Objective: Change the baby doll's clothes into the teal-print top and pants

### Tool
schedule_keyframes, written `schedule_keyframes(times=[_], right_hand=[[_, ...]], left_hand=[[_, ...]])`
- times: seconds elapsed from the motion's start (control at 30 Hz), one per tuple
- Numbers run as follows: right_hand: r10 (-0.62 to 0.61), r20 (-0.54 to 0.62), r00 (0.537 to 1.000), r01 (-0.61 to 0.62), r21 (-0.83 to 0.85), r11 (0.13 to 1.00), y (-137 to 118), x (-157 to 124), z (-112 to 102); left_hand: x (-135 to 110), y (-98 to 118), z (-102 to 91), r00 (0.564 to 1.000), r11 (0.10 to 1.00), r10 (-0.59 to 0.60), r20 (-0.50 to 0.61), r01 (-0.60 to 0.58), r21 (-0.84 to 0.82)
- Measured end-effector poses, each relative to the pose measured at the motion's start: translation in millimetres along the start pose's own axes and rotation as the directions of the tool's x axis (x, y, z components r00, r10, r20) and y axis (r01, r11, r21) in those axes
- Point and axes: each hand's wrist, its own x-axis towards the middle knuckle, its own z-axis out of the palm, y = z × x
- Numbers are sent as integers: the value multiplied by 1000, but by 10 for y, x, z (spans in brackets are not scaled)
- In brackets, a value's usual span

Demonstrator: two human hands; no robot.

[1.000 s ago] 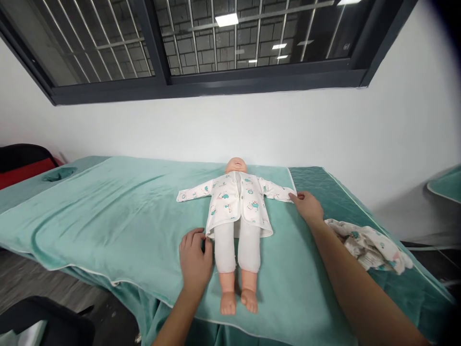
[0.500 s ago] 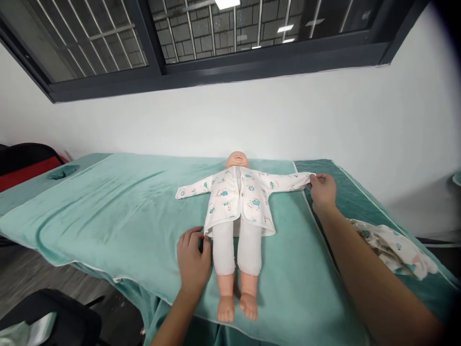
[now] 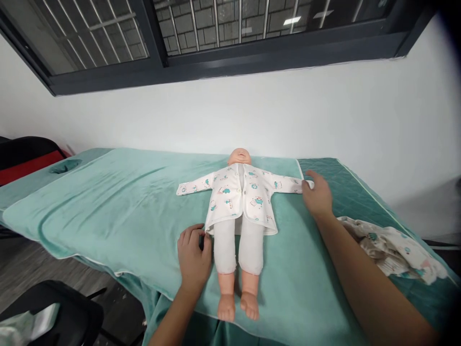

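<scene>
A: In the head view, where do we have the doll (image 3: 248, 242)?

B: We see it lying on its back on a pale green blanket (image 3: 126, 206), feet toward us, head near the wall (image 3: 230, 115) beyond. We can make out a white printed jacket (image 3: 223, 206) on it, the front edges meeting at the chest and parting below, and both sleeves stretched out sideways.

A: And our left hand (image 3: 194, 254)?

B: We rest it on the blanket just beside the doll's legs, fingertips at the jacket's lower hem. The grip is loosely curled; we cannot tell whether it has hold of the hem.

A: What of our right hand (image 3: 318, 193)?

B: We have it on the doll's other side, at the end of the outstretched sleeve (image 3: 288, 184). In that grip the thumb and forefinger stand a little apart with the cuff showing between them; whether the other fingers pinch it, we cannot tell.

A: What else do we find around the doll?

B: To its right as we look, past our forearm, we see a crumpled printed cloth (image 3: 399, 250) on the bed's darker green cover (image 3: 349, 190). Left of the doll and lower down, we see a black chair (image 3: 72, 307).
</scene>
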Motion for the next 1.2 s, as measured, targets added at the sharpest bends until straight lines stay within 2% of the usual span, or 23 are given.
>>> schedule_keyframes(times=[0.07, 0.13, 0.23, 0.33, 0.43, 0.5, 0.57, 0.67, 0.8, 0.93, 1.07, 1.2], right_hand=[[-34, 137, 990, 44, -66, 997, -38, -34, 40], [-9, 205, 979, 37, -131, 991, -27, -45, 60], [33, 190, 981, 2, -177, 984, 21, -39, 45], [43, 201, 979, -2, -204, 979, 50, -33, 27], [46, 205, 978, -1, -212, 977, 61, -32, 38], [52, 201, 978, -7, -218, 976, 71, -31, 53], [57, 197, 979, -11, -224, 974, 85, -27, 65], [57, 199, 978, -9, -234, 972, 109, -15, 76], [53, 205, 977, 0, -250, 968, 136, -1, 83], [59, 208, 976, -2, -265, 964, 152, 2, 83], [62, 206, 977, 0, -288, 958, 146, -3, 75], [43, 218, 975, 27, -310, 950, 119, -13, 63]], left_hand=[[-5, -4, 3, 1000, 1000, 2, -1, -2, -5], [-13, -1, 7, 1000, 1000, -1, 1, 1, -10], [-27, 10, 4, 1000, 1000, -22, 15, 22, -19], [1, -16, -19, 992, 986, -116, 46, 120, -112], [177, -137, -56, 973, 955, -194, 122, 216, -204], [412, -276, -69, 972, 973, -170, 165, 192, -128], [715, -448, -57, 977, 988, -149, 154, 141, 62], [1174, -718, 8, 978, 949, -114, 174, 56, 310], [1550, -977, 114, 935, 919, -215, 281, 97, 381], [1628, -1066, 168, 932, 904, -271, 239, 161, 395], [1591, -1055, 180, 936, 885, -308, 171, 216, 412], [1567, -1037, 179, 938, 886, -306, 161, 219, 409]])
